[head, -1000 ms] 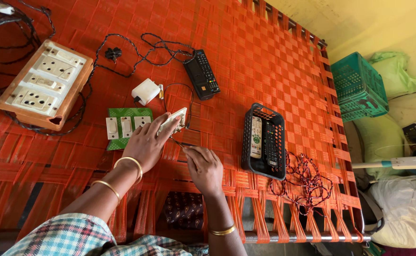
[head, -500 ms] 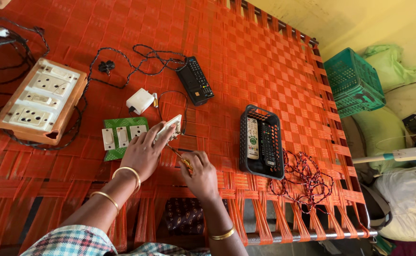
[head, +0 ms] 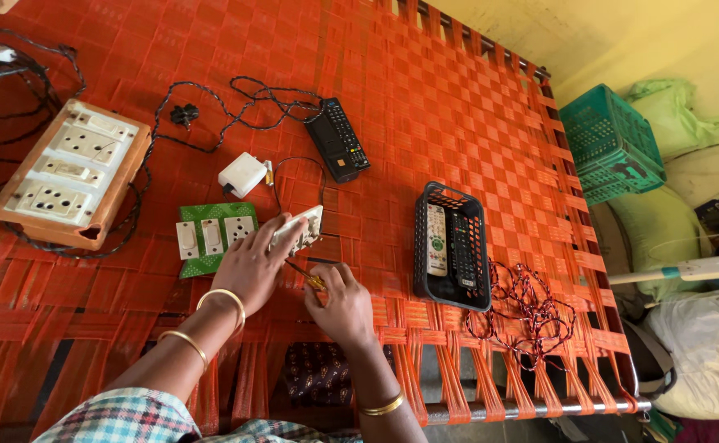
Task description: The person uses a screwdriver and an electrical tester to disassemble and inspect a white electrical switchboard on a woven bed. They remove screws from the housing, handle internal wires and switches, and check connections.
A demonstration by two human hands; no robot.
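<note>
My left hand (head: 254,264) rests on and holds a small white switch plate (head: 304,226) against the orange woven cot (head: 474,107). Close beside it, my right hand (head: 339,302) grips a thin screwdriver with a yellow handle (head: 311,278), its tip pointing toward the underside of the plate. A green board with three white switches (head: 209,235) lies just left of my left hand. A thin black wire runs from the plate up to a white adapter (head: 243,174).
A wooden socket board (head: 68,172) with black cables sits at the left. A black remote (head: 337,139) lies further back. A black basket (head: 451,243) holds remotes, with a red-black wire tangle (head: 527,302) beside it. A green crate (head: 611,144) and sacks stand beyond the cot's right edge.
My right hand has closed on the screwdriver and brought it up under the switch plate. My left hand keeps its hold on the plate. The view has shifted slightly.
</note>
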